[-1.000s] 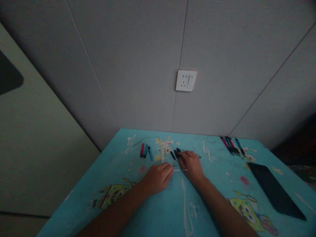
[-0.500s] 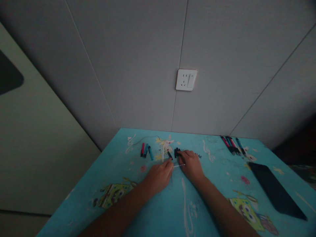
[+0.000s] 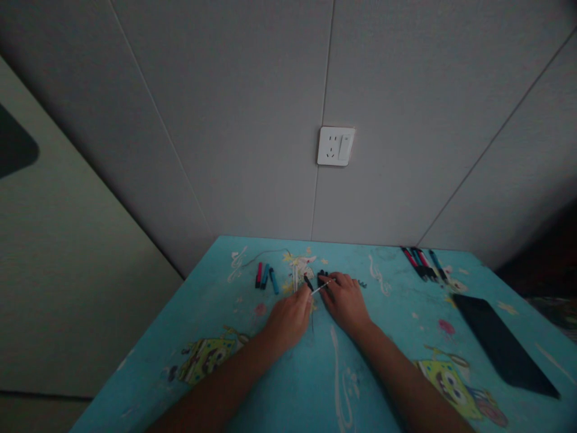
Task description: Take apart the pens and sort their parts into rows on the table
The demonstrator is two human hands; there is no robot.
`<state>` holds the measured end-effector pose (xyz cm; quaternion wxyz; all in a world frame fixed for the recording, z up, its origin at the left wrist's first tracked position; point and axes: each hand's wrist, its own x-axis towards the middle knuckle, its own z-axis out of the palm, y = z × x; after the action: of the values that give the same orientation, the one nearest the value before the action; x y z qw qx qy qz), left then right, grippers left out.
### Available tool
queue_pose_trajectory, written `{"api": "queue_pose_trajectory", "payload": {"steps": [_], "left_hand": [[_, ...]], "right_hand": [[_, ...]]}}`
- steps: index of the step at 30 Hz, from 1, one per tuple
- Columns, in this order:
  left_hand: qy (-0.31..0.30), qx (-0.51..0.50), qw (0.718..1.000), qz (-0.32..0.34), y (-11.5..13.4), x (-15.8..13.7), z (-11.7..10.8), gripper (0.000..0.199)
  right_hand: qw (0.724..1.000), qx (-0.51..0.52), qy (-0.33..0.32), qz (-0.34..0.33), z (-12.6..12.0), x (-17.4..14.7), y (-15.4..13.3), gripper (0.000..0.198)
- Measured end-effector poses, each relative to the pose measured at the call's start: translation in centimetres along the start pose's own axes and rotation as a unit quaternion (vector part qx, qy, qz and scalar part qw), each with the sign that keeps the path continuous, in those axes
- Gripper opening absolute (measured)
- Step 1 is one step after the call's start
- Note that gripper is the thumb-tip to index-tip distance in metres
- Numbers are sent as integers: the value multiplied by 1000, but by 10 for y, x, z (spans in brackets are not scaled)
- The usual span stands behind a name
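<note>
My left hand [image 3: 288, 317] rests on the turquoise cartoon-print table [image 3: 324, 385] and pinches a thin white refill stick [image 3: 323, 287] that points up and to the right. My right hand [image 3: 346, 299] lies beside it, fingers curled over small black pen parts [image 3: 321, 278]; whether it grips one is hidden. A black pen piece [image 3: 308, 282] lies just beyond the left fingertips. Three short caps, red, dark and blue [image 3: 265, 278], lie to the left of the hands.
Several red, blue and black pens [image 3: 422, 263] lie at the table's far right by the wall. A dark flat tablet [image 3: 500, 343] lies near the right edge. A white wall socket [image 3: 335, 146] sits above the table. A pale cabinet [image 3: 67, 270] stands to the left.
Both hands have slid farther from me toward the black parts. The white stick, lying flat a second ago, is now lifted at its tip and angled up-right.
</note>
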<state>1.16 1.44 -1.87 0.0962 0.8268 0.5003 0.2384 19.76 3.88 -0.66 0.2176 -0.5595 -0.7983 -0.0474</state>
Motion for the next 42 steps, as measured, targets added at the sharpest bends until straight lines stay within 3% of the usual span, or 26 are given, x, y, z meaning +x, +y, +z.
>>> {"api": "queue_pose_trajectory", "payload": {"steps": [9, 15, 20, 32, 42], "left_hand": [[-24, 20, 999, -11, 9, 19, -2, 33], [41, 3, 999, -19, 5, 20, 4, 30], [32, 27, 997, -57, 7, 18, 8, 28], [3, 19, 1000, -7, 1, 30, 7, 37], [54, -6, 999, -7, -1, 25, 15, 36]], "right_hand": [[1000, -24, -13, 17, 1, 0, 2, 22], [1000, -3, 4, 11, 1, 0, 1, 22], [1000, -10, 3, -1, 1, -1, 0, 24], [1000, -3, -9, 6, 5, -1, 5, 22], [999, -20, -25, -5, 7, 10, -3, 16]]}}
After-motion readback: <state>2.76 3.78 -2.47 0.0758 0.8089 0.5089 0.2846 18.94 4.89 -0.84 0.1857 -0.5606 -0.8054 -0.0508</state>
